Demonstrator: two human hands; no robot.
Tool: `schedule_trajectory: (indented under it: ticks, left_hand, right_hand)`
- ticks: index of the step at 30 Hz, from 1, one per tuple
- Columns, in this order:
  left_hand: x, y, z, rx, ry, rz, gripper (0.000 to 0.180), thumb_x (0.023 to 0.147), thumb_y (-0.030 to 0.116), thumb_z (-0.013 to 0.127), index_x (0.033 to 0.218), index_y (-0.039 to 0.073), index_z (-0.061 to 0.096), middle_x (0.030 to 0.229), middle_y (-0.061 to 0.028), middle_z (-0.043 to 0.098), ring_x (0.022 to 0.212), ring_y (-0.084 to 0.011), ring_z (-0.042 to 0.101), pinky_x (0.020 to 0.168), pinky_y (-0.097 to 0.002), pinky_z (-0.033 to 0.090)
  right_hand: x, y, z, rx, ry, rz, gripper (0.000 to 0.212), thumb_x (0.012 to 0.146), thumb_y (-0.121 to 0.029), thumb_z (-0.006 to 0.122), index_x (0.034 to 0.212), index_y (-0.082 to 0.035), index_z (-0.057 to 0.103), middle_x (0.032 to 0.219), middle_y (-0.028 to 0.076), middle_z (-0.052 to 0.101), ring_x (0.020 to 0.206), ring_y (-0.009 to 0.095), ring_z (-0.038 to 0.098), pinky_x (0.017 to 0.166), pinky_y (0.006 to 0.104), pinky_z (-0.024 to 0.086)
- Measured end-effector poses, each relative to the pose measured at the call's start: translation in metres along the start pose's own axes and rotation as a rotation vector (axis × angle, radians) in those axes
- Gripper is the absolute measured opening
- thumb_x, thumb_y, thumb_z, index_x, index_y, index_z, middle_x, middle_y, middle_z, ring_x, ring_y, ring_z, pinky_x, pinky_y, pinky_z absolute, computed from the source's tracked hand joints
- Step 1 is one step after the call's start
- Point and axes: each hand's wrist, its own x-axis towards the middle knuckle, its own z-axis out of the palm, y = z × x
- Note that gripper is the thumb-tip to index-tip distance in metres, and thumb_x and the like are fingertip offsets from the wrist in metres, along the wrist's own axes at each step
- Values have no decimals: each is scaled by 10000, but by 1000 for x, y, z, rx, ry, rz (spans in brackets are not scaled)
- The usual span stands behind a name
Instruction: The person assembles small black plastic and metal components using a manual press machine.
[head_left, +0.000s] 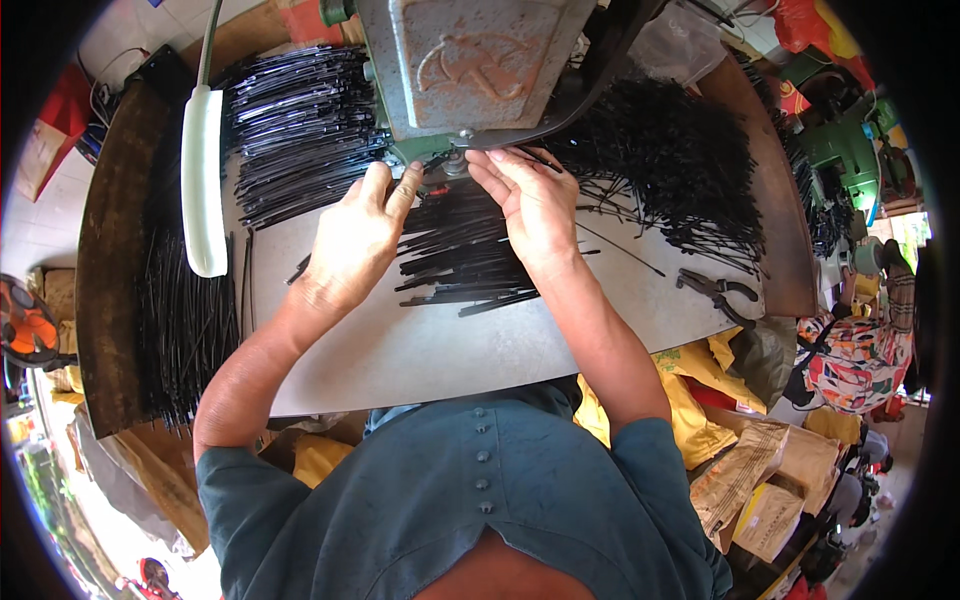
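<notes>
Your left hand [355,235] has its fingers bent, thumb close to the index finger, at the base of the grey, rust-stained metal machine head [470,65]. Your right hand [535,205] has its fingers extended toward the round metal fitting [455,164] below that head. You cannot tell from this view whether either hand grips a part; the fingertip contact is unclear.

The central bundle of thin black rods [455,250] lies between your hands, on the smooth grey work surface [400,355]. Outward, a far-left stack of black rods [300,130] and a far-right tangled black pile [670,150] flank the head. The black-handled pliers [708,287] rest near the right edge. The white elongated lamp [205,180] hangs at left.
</notes>
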Motion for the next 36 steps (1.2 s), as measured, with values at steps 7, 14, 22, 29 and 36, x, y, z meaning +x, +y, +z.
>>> schedule_trajectory:
  ticks: [7,14,22,29,36]
  left_hand:
    - [-9,-19,-14,-657,-109,-366,174,812,106,490,923,-17,544,585,-83,512,517,-150,515,462,-250,421]
    - [-15,20,-11,-1504,-423,-719,160,856,161,444,772,32,487,606,-29,522,426,-68,456,343,-184,338]
    - [-9,19,-9,-1529,-446,-673,203,852,168,459,761,-3,520,601,-49,544,401,-66,465,324,-173,328]
    - [-1,12,-9,-1065,-486,-454,199,837,176,491,738,7,527,574,-37,538,392,-53,439,330,-179,304]
    - [-5,-10,-3,-1820,-818,-474,208,807,168,520,751,-30,548,570,-124,531,318,-92,403,271,-189,260]
  right_hand:
    - [-5,-23,-23,-199,-22,223,56,729,5,559,770,30,531,747,125,577,711,200,596,645,290,508]
    - [-25,-5,8,-430,-264,401,183,695,-141,654,735,-20,523,629,33,539,503,82,515,449,186,444]
    - [-11,-26,-3,-366,-364,454,205,759,-144,596,860,29,556,744,67,567,589,101,564,517,207,488]
    - [-7,-26,-9,-255,-405,467,154,777,-95,544,838,46,554,805,139,586,654,167,603,564,250,520]
    - [-13,-38,-9,-283,-620,425,161,786,-77,523,830,78,532,821,179,572,663,214,605,575,291,528]
